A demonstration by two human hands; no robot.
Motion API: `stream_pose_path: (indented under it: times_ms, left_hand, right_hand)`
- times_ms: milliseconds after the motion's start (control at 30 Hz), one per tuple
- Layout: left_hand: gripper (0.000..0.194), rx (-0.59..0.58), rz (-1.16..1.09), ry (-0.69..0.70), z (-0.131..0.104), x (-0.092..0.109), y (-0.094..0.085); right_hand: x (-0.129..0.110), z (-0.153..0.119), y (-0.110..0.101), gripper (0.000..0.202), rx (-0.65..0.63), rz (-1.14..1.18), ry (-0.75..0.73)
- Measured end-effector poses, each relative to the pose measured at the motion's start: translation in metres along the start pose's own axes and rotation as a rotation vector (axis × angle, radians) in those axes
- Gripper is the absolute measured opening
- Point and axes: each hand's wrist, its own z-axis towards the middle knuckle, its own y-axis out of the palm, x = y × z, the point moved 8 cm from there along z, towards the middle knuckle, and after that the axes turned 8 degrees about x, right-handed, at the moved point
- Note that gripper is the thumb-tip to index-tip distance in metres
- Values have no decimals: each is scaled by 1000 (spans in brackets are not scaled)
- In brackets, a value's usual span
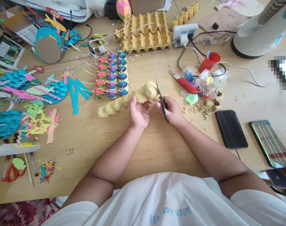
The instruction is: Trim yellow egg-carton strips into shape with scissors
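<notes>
A strip of yellowish egg-carton cups (119, 104) runs slantwise over the table in front of me. My left hand (140, 113) is palm up under its right part, the thumb against the strip and the fingers curled. Black scissors (164, 108) are in my right hand (173, 111), blades pointing up beside the strip's right end cup. Beyond the strip stand rows of painted cups (111, 75) in red, purple and blue, with pins sticking out.
Yellow egg trays (146, 33) lie at the back. Right of my hands are a red-handled knife (187, 84), a red cup (210, 61), clay bags, shavings and two phones (231, 129). Paper crafts (55, 91) and a glue bottle (18, 148) lie left.
</notes>
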Motion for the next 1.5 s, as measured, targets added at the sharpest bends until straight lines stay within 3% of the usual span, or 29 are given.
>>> stream_pose_path:
  times_ms: [633,1500]
  left_hand:
    - [67,133,25,39,1,5,-6]
    - [57,179,69,203,-5,13,-10]
  right_hand:
    - [-3,3,-2,66,-1,-76,-26]
    - [-7,0,1,55,-9,-55,-127]
